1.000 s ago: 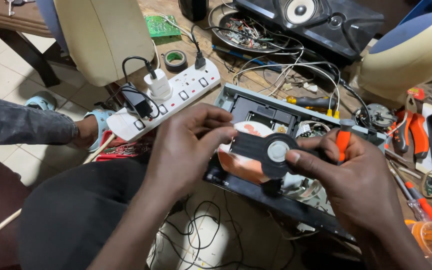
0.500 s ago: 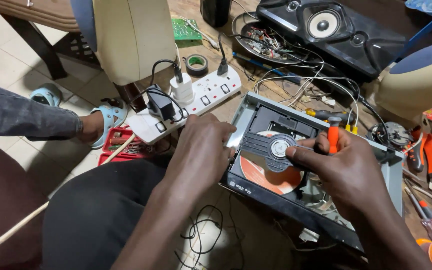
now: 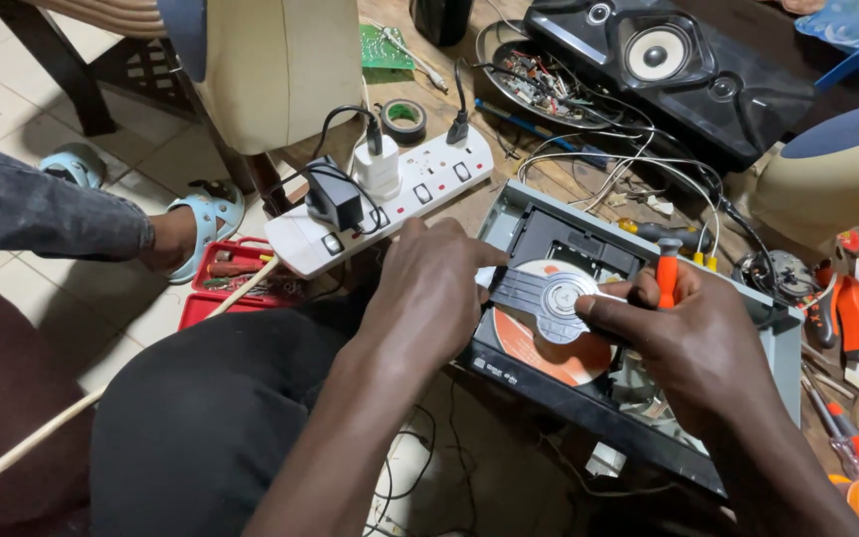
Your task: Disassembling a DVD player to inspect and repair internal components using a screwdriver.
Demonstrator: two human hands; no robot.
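Note:
An opened grey disc player (image 3: pixel 748 298) lies across my lap and the floor, with an orange disc (image 3: pixel 549 353) in its tray. Across the disc sits a black clamp bar with a round silver hub (image 3: pixel 559 293). My left hand (image 3: pixel 429 288) presses on the bar's left end beside the player's edge. My right hand (image 3: pixel 688 343) rests on the bar's right end and holds a small screwdriver with an orange handle (image 3: pixel 666 273) between its fingers.
A white power strip (image 3: pixel 390 199) with plugs lies just beyond the player. A black speaker (image 3: pixel 668 60), tangled wires, a tape roll (image 3: pixel 405 117), a red tool tray (image 3: pixel 226 278) and pliers (image 3: pixel 847 318) surround it. Another person's foot in a blue sandal (image 3: pixel 186 234) is at left.
Both hands have lowered the black clamp bar from above the player onto the disc. The view has shifted so the player sits further right.

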